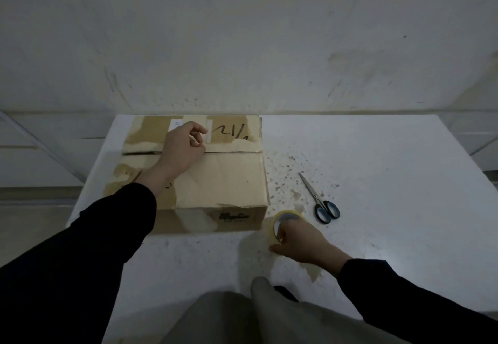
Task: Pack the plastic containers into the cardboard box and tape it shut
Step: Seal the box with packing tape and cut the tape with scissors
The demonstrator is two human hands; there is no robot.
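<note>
step: taping, flaps down, containers not visible | cardboard box on white table, seam runs left-right | my left hand curled, pressing flaps at seam | my right hand clamped on tape roll by box's near-right corner | scissors right of box, untouched

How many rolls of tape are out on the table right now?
1. The tape roll stands on the white table at the near right corner of the cardboard box, gripped by the right hand. Others might be hidden behind the box.
</note>
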